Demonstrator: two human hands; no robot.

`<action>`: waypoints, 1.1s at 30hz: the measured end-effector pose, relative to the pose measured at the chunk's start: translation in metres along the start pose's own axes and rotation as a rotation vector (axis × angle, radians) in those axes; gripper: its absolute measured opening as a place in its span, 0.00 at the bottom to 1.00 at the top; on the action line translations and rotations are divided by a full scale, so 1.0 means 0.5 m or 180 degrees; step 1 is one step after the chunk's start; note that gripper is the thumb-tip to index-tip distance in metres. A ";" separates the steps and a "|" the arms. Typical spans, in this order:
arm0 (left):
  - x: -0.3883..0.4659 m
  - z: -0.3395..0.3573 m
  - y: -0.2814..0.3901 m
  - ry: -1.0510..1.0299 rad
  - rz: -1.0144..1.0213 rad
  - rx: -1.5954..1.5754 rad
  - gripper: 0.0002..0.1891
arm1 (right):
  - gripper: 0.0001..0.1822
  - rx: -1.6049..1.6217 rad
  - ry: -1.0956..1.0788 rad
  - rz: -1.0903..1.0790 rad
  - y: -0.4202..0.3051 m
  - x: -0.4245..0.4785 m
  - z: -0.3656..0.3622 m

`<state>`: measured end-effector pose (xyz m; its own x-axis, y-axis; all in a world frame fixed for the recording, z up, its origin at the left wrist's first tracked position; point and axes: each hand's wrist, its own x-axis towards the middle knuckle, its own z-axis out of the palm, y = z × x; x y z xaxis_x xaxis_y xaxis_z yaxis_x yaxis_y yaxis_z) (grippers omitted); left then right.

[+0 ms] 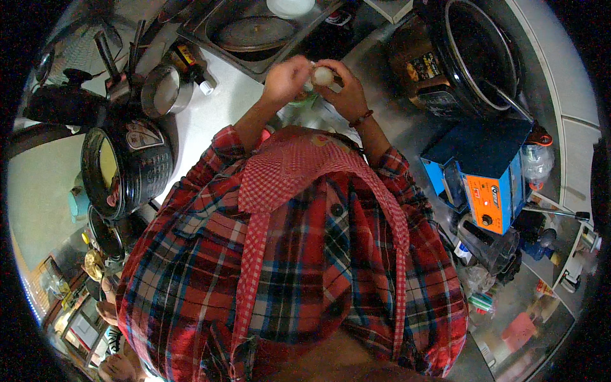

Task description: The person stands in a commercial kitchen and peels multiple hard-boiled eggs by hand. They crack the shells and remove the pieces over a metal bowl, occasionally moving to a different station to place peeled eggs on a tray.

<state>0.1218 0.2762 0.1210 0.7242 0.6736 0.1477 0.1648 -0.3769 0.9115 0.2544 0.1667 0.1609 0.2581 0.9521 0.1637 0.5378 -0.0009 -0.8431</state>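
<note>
My right hand point(348, 90) holds a pale, round, egg-like thing point(323, 76) between thumb and fingers; its exact kind is not plain. Close beside it, my left hand point(288, 81) is raised with bent fingers, blurred; whether it grips anything cannot be told. Below the hands, partly hidden by the apron point(296, 157), is a clear container or bag point(305, 112) with something green in it. Behind the hands stands a metal sink point(243, 65) with a dark round lid point(258, 32) and a white bowl point(290, 5).
Left are a multicooker point(148, 167), a metal pot point(167, 90), and a dark bottle with a white cap point(206, 88). Right stand a large cooker point(429, 62) and a blue and orange box-shaped device point(491, 172). Part of another person point(107, 310) shows at lower left.
</note>
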 end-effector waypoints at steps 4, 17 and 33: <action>0.006 0.010 -0.023 0.0769 0.0742 -0.0020 0.09 | 0.24 0.0098 0.0024 0.0035 0.000 0.001 0.002; -0.019 0.011 0.014 0.0380 0.0236 -0.0320 0.10 | 0.25 -0.0026 0.0194 -0.0146 0.030 0.000 0.020; -0.036 0.004 0.001 0.0575 0.0182 -0.0722 0.10 | 0.15 0.2227 0.0025 0.0921 0.009 -0.005 0.022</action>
<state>0.1102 0.2624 0.1181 0.5936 0.7654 0.2486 -0.0413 -0.2795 0.9592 0.2472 0.1678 0.1510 0.3187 0.9412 -0.1122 -0.1864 -0.0538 -0.9810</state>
